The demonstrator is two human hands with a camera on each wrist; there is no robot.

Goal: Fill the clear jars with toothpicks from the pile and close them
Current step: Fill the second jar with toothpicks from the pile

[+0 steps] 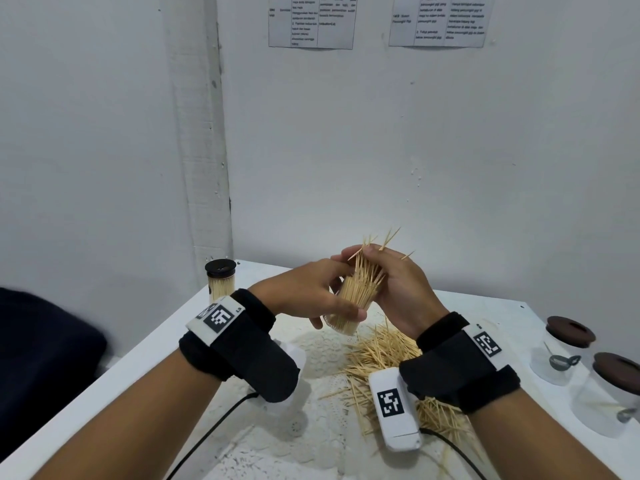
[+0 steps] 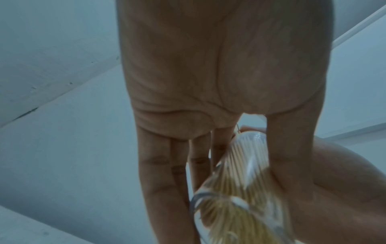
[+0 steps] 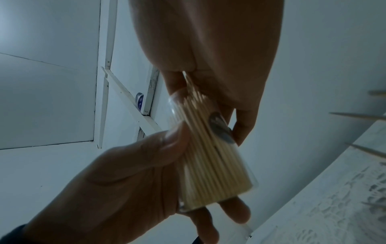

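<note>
Above the pile [image 1: 391, 355] near mid-table: left hand [image 1: 304, 292] gripping the tilted jar [image 1: 349, 303] for easy loading, right hand [image 1: 398, 282] pinching toothpicks [image 1: 370, 268] and feeding them into its mouth.

Little legible text: wall sheets and wrist tags

Two printed paper sheets [image 1: 311, 20] [image 1: 437, 19] hang on the wall high above both hands; their table text is too small and blurred to read, save what looks like a number "1418" on the sheet above the right hand [image 1: 403, 292]. The white tag [image 1: 219, 315] on the band behind the left hand [image 1: 304, 292] carries a square black-and-white code and the small letters "L5" beside it. The right wrist's tag [image 1: 487, 344] and the white unit [image 1: 391, 403] under it show similar codes, no readable letters.
</note>
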